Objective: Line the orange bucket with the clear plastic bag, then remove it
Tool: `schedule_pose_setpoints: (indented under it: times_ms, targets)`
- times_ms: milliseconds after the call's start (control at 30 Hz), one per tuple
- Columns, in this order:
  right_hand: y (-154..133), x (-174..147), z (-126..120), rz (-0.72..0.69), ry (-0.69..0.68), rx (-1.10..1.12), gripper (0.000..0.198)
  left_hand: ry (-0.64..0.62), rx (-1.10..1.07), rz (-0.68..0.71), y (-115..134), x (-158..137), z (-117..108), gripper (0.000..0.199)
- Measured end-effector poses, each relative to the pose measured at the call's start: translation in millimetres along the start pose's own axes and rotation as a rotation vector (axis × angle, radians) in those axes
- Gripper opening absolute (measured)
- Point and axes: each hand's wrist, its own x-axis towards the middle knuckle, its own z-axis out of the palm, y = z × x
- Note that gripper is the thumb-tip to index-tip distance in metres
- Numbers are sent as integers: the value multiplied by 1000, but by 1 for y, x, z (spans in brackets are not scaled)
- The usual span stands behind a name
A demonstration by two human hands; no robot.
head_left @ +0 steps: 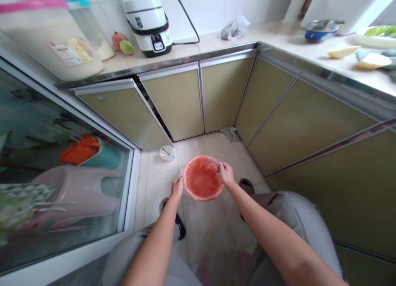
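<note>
A round orange-red bin (202, 183) stands between my feet, seen from above, and a thin clear plastic bag (213, 164) lies over its rim and inside. At the left of the rim, my left hand (177, 186) is closed, pinching the edge of the bag. My right hand (225, 173) grips the bag on the upper right of the rim, with its fingers pressed together. How much of the bag lines the bottom is hard to make out.
A small clear container (167, 153) sits on the floor near a slightly open cabinet door (120, 113). A grey cloth (231, 134) lies in the cabinet corner. On the left is a glass door (128, 187); above, the countertop (198, 51) holds a white appliance (148, 24).
</note>
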Motion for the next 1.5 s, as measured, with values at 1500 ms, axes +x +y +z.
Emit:
schedule_pose_setpoints:
  times_ms: [1500]
  targets:
    - [-108, -293, -252, 468, -294, 489, 44, -284, -325, 105, 93, -383, -80, 76]
